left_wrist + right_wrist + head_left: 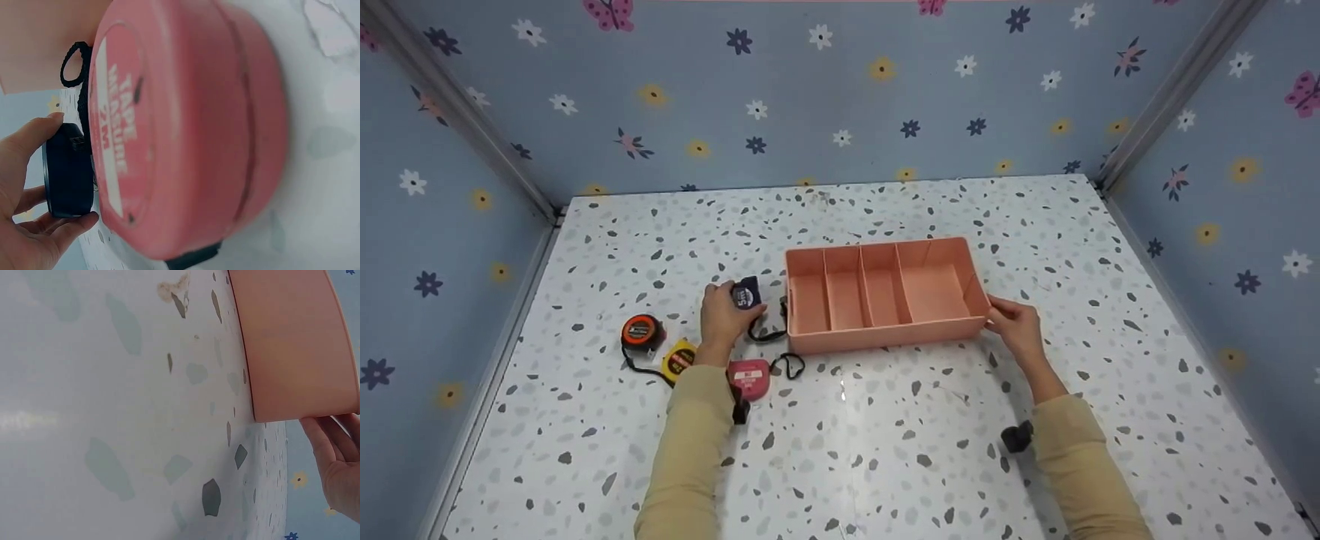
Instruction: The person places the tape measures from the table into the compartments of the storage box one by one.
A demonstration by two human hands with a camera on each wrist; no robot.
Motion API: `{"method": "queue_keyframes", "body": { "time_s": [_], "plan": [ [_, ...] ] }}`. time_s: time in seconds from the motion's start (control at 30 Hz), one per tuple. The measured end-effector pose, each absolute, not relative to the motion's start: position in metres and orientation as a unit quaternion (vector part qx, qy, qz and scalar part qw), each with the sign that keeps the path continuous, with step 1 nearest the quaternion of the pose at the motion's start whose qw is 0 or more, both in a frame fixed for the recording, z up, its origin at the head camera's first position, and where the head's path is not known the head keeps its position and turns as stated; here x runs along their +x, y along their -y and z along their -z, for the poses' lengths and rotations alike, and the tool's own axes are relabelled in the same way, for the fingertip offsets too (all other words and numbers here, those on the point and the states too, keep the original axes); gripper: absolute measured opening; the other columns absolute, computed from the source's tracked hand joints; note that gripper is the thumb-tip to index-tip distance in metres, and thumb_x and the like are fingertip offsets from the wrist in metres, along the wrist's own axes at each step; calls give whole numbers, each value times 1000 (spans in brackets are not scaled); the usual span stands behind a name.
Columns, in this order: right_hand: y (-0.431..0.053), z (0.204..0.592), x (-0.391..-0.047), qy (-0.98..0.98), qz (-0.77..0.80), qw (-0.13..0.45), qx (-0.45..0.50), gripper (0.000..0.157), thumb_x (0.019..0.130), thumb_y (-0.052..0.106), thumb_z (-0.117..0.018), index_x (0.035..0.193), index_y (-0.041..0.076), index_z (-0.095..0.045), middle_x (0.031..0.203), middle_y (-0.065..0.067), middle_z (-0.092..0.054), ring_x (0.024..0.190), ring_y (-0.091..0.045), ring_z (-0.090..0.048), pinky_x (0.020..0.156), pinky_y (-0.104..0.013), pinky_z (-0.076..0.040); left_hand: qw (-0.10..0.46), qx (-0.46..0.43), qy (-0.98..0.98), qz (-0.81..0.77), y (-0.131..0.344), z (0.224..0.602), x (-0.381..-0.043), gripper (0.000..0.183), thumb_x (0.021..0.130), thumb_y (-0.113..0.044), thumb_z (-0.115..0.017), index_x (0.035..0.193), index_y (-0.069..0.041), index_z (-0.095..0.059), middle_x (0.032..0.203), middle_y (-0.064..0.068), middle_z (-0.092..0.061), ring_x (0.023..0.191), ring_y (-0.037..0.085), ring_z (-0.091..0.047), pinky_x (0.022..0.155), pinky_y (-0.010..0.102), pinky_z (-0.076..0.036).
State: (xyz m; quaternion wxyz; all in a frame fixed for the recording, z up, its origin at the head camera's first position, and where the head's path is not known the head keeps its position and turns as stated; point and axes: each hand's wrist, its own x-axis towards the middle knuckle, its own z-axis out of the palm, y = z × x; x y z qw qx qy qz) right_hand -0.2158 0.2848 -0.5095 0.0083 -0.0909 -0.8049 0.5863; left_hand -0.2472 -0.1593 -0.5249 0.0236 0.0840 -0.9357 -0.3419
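Observation:
My left hand (721, 315) grips a dark blue tape measure (746, 293), thumb on one side and fingers on the other, just left of a pink divided box (889, 335). Its black strap (766, 335) trails toward the box. In the left wrist view, the dark tape measure (68, 171) is seen edge-on behind a pink tape measure (185, 129) lying close to the camera. At the box's right end, my right hand (1016, 324) touches the outer wall near the front corner. The right wrist view shows its fingers (319, 441) against the box (301, 349).
An orange-and-black tape measure (642, 331) and a yellow one (679, 361) lie left of my left forearm, which partly covers the yellow one. Flowered panels (840, 90) wall the speckled table (870, 465) at the back and both sides.

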Motion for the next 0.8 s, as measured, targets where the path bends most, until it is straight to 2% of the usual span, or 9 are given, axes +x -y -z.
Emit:
{"method": "queue_keyframes", "body": {
  "time_s": [0.4,0.8],
  "plan": [
    [-284,512,-217,794,-600,13,-96,35,86,8,-54,119,-4,-53,115,-20,-55,100,-29,-56,71,-25,-50,58,84,940,327,157,527,-244,72,67,-31,-75,122,7,-47,108,25,-45,96,35,-48,85,44,-41],
    [-284,512,-218,799,-590,1,-114,36,87,12,-55,120,-1,-53,117,-17,-55,100,-24,-56,73,-24,-49,95,83,928,350,153,523,-235,72,64,-29,-77,120,6,-50,106,23,-47,95,34,-48,85,43,-40]
  ]
}}
